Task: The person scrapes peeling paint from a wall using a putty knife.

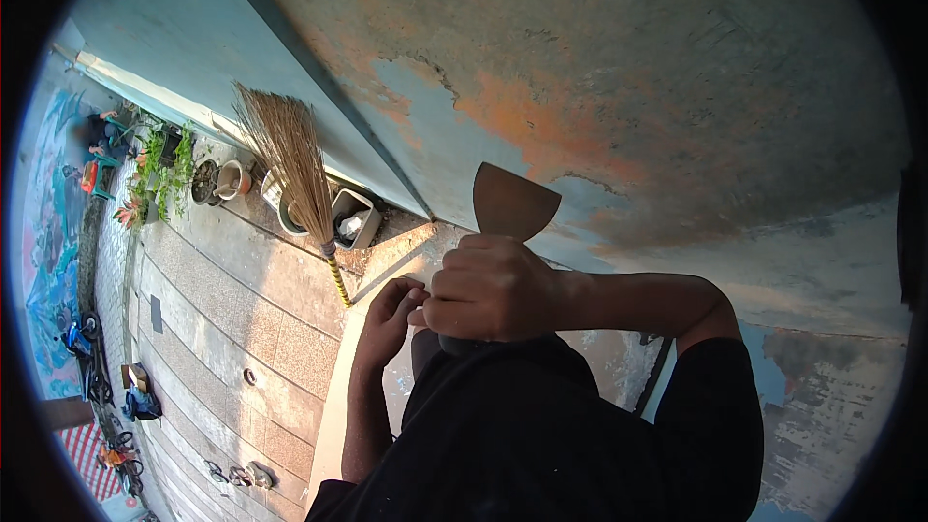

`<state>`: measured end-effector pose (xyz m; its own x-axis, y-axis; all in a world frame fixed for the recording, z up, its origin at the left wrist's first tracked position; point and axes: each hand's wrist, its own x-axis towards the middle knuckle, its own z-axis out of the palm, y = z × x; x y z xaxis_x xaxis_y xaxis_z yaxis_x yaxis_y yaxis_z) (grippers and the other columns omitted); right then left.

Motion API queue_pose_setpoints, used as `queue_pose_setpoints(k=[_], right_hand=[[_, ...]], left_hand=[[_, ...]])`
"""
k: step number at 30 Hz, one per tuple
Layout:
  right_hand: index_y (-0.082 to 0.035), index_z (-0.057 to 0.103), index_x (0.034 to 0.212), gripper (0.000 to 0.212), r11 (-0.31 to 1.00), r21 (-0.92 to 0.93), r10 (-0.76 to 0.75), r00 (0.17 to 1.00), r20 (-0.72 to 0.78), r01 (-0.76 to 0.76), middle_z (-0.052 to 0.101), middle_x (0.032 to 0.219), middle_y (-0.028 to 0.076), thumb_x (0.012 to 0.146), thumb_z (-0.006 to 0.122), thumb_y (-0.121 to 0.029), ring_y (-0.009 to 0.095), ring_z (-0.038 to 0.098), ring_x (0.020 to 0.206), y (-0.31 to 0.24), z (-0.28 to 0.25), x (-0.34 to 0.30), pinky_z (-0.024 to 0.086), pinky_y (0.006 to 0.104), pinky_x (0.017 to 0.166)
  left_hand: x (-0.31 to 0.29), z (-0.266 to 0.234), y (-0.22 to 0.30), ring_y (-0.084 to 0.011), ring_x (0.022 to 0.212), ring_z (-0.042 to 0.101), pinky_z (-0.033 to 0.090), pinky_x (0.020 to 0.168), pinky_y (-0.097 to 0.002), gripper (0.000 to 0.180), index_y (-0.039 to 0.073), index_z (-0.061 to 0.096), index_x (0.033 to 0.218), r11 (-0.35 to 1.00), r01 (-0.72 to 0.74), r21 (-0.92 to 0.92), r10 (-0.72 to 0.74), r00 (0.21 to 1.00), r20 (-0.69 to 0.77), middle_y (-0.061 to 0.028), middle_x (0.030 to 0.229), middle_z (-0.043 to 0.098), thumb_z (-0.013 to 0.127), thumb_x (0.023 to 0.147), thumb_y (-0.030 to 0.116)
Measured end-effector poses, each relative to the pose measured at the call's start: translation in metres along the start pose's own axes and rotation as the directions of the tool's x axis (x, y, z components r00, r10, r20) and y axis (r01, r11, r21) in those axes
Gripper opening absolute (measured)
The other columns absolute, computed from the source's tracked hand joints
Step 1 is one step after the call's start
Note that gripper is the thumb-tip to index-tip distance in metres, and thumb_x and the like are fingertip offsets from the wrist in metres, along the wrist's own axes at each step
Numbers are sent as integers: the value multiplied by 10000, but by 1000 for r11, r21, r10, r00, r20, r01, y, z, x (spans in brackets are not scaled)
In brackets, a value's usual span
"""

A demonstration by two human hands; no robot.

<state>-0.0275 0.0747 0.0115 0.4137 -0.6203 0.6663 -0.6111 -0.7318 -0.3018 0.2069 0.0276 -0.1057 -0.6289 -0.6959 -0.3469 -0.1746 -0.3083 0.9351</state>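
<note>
My right hand point(498, 288) is wrapped in a fist around a scraper point(514, 203). Its wide, fan-shaped blade points up and away from me, toward the wall, while the handle is mostly hidden in the fist. Close beside it on the left is my left hand point(387, 317). Its fingers are curled and drawn together near the right fist, and whatever they may hold is hidden. Beyond the blade rises a wall point(667, 68) with peeling light-blue paint, orange patches and bare grey plaster. The blade appears apart from it.
A stick broom point(290, 159) leans at the left against the wall's corner. Beside it stand a grey bin point(356, 220), a flower pot point(232, 180) and green plants point(166, 169). Tiled paving point(290, 348) stretches left, with bicycles and a seated person point(104, 135) farther off.
</note>
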Motion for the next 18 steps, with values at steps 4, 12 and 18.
queue_pose_setpoints(k=[4,12,18], right_hand=[[-135,683,849,130,894,-147,440,891,112,-423,664,777,38,730,729,-156,231,686,738,60,12,-31,534,358,624],[-132,664,823,74,986,-101,133,991,-28,-136,544,660,5,760,694,-158,203,613,609,40,12,-20,487,356,551],[-134,642,816,99,999,-35,40,998,57,-38,569,663,19,736,691,-165,202,623,603,12,11,-3,491,362,552]], left_hand=[[-3,-3,2,-137,1003,622,456,891,-288,275,21,605,1158,994,76,82,-73,997,-38,-36,1038,682,588,1020,258],[-5,-9,-2,-116,961,609,461,852,-284,278,29,612,1155,991,85,99,-80,995,-57,-32,1026,680,579,1021,270],[-5,-8,-1,-122,967,617,464,854,-283,286,21,608,1166,996,39,75,-36,998,-46,-39,1024,684,591,1014,262]])
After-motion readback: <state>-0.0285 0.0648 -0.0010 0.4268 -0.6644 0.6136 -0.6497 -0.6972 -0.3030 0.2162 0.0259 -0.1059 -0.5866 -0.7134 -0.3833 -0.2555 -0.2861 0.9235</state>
